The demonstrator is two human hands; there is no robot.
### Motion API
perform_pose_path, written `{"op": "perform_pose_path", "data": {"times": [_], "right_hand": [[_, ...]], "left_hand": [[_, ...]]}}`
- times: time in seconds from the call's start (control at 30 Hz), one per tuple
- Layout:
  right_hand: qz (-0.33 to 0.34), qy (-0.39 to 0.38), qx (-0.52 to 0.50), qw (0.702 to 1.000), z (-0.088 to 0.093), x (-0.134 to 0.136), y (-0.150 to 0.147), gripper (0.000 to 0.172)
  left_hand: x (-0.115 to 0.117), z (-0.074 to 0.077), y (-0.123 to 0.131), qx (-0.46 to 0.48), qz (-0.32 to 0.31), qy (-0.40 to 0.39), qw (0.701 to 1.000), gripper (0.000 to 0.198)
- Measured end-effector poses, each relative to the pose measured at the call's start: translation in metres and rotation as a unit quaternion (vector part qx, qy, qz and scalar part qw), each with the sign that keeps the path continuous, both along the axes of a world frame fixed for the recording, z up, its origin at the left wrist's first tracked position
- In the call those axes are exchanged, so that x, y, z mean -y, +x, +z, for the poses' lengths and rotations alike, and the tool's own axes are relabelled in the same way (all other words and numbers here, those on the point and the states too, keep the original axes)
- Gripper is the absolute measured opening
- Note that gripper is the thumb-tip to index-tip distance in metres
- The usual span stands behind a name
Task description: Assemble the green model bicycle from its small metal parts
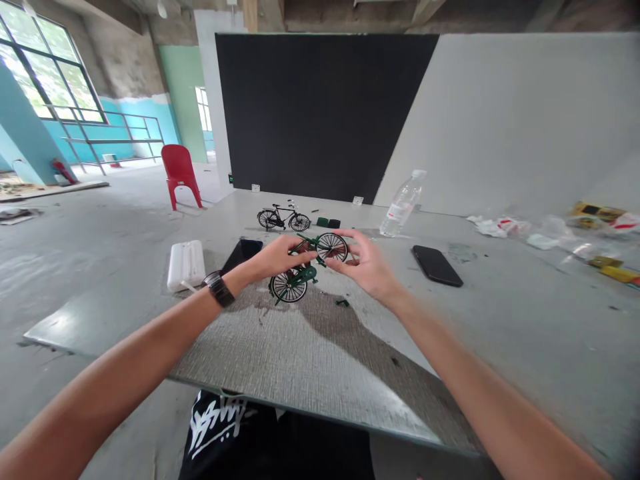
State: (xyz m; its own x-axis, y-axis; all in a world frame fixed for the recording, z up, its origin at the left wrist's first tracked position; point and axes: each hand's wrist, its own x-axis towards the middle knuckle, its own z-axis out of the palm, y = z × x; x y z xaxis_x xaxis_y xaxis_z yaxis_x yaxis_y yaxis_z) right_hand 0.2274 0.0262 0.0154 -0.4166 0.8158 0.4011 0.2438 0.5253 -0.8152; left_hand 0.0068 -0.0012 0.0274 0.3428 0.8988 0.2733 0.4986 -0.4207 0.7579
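A green model bicycle (310,272) is held up above the tabletop, tilted, with its two black-rimmed wheels showing. My left hand (287,255) grips its frame between thumb and fingers, and part of the frame is hidden behind them. At the other end, my right hand (364,262) pinches the upper wheel (332,247) by its edge. Below the hands, a small green part (343,303) lies on the table. Behind them stands a finished-looking black model bicycle (284,217), upright on the table.
A white power bank (186,265) and a dark phone (243,253) lie at the left. On the right are a clear water bottle (403,203), a black phone (437,265) and plastic packaging (555,230). Small green and black blocks (329,223) sit near the wall.
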Motion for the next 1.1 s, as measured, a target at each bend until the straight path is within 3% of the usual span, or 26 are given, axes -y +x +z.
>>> {"op": "perform_pose_path", "data": {"times": [0.13, 0.23, 0.47, 0.63, 0.83, 1.1], "right_hand": [[-0.020, 0.064, -0.025, 0.997, -0.006, 0.004, -0.005, 0.058], [-0.018, 0.075, -0.023, 0.997, -0.009, 0.006, -0.007, 0.059], [-0.060, 0.128, 0.083, 0.986, 0.003, 0.005, 0.001, 0.052], [-0.013, 0.132, 0.190, 0.973, -0.001, 0.001, 0.002, 0.035], [-0.026, 0.130, 0.272, 0.953, -0.008, 0.001, -0.001, 0.024], [-0.042, 0.132, 0.281, 0.950, -0.009, -0.008, 0.003, 0.015]], "left_hand": [[0.003, 0.001, 0.004, 0.011, -0.019, -0.020, 1.000, 0.034], [0.002, 0.002, 0.003, 0.004, 0.000, -0.022, 1.000, 0.035], [-0.002, 0.005, -0.006, -0.109, 0.016, 0.042, 0.993, 0.032], [-0.008, 0.002, -0.010, -0.230, -0.028, 0.136, 0.963, 0.034], [-0.011, -0.002, -0.005, -0.361, -0.027, 0.110, 0.926, 0.033], [-0.012, 0.001, 0.007, -0.428, -0.028, 0.127, 0.894, 0.032]]}}
